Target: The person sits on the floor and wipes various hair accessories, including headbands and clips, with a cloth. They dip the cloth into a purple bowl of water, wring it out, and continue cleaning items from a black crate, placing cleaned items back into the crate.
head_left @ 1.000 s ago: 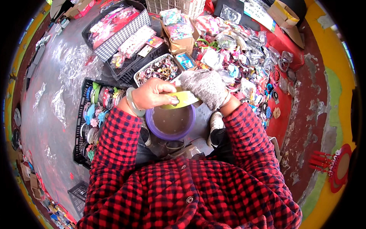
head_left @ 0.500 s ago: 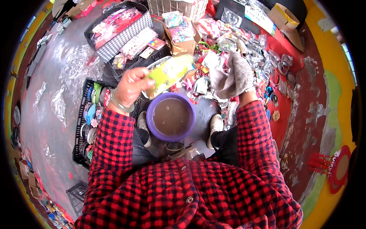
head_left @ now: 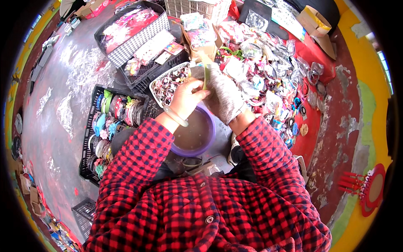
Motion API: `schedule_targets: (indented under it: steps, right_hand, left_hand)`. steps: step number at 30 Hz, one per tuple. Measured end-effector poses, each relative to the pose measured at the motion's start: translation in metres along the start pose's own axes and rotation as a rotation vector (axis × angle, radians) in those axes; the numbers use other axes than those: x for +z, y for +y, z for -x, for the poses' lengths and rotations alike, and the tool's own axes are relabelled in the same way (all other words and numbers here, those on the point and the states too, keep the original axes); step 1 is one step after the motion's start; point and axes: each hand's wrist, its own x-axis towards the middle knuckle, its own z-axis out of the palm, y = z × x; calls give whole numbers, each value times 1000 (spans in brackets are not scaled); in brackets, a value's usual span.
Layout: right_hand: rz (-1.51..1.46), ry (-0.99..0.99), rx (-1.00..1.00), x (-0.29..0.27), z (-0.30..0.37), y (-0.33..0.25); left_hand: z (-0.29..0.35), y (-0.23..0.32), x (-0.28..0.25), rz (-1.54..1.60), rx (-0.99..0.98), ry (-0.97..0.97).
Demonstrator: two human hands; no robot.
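My left hand is closed on a flat yellow-green piece, perhaps a card or packet, seen almost edge-on. A grey cloth wraps over my right hand, so only the wrist shows. That hand presses the cloth against the flat piece; its fingers are hidden. Both hands are held close together above the far edge of a purple basin of murky brown water. Just beyond my left hand lies a white basket of small hair accessories.
A black crate of headbands stands at left. Farther off are a checked bin of packets, an open cardboard box and a pale crate. Bagged accessories are heaped at right. My shoe is beside the basin.
Both hands have come together over the basin. My left hand has moved right and turned the yellow-green piece edge-on; the cloth-covered right hand has moved left and now meets it.
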Motion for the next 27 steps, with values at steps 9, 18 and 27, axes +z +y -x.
schedule_targets:
  steps: [9, 18, 27]
  right_hand:
    - [1040, -163, -228, -13, -7, -12]
    - [2114, -447, -1145, -22, -11, 3]
    - [2395, -358, -1051, -3, 1, 6]
  left_hand:
    - [-15, -6, -12, 343, -215, 177]
    - [-16, 22, -5, 1147, -372, 230]
    - [-5, 49, -16, 889, -257, 160]
